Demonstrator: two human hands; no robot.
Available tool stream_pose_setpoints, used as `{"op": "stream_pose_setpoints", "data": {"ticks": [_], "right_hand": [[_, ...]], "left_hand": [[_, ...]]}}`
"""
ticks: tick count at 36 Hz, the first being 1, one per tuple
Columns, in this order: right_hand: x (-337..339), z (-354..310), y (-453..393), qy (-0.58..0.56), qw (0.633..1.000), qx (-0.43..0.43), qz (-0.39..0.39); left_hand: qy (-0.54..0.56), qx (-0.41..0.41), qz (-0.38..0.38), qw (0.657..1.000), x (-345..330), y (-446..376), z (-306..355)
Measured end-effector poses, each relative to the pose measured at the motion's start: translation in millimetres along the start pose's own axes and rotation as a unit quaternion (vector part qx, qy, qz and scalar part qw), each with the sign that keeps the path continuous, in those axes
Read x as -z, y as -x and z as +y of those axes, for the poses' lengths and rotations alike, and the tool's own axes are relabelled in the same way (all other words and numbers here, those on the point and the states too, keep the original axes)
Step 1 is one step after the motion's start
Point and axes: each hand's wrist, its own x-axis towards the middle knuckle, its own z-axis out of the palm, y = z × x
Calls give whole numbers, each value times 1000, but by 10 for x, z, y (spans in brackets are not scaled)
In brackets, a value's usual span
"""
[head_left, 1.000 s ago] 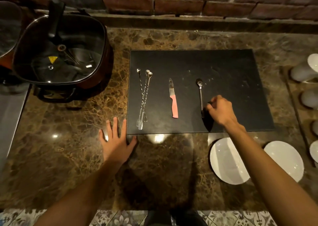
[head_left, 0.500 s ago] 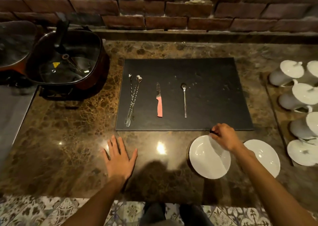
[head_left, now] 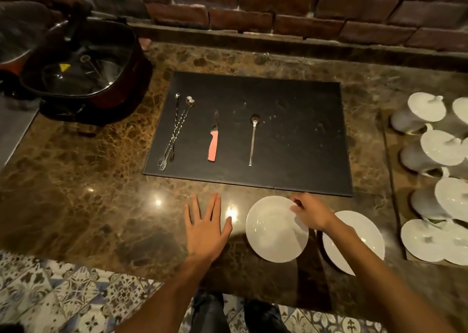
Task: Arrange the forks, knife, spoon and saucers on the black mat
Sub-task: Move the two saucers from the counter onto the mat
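Near round white saucer (head_left: 274, 231) lay on brown marble desk (head_left: 83, 195), just below front edge of rectangular black mat (head_left: 291, 135). Our right hand (head_left: 310, 212) pinched its upper right rim, fingers curled. Second white saucer (head_left: 359, 236) sat just right, partly under our forearm. On mat: thin long-handled steel forks (head_left: 174, 132) crossed at left, pink-handled knife (head_left: 213, 140) centre, slim steel spoon (head_left: 252, 140) right of it. Our left hand (head_left: 206, 227) rested flat on desk, fingers spread. White lidded cups (head_left: 428, 145) stood far right.
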Motion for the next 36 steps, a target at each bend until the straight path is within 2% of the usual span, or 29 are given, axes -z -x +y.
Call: {"op": "stream_pose_setpoints", "data": {"ticks": [4,10,14,17,21,29,36], "right_hand": [[134,63,-36,-31,1000,-3,0],[528,244,-109,-81,994,-29,71],[771,375,-260,-124,982,-66,128],[924,448,-470,-154,971,-100,156],[1081,487,-814,-216,950,-124,188],[1385,371,-1497,-252,929,-139,233],[1623,218,-1938,-278,913,-175,242]], "left_hand": [[-3,-11,-16,1000,-7,-45,213],[-10,-35,-63,997,15,-193,603],[-18,-75,3,997,-7,-180,821],[-26,-71,20,997,-33,-201,838],[-20,-58,13,998,-26,-234,832],[-13,-52,16,998,-117,-260,792],[-21,-48,23,998,-180,-264,777]]}}
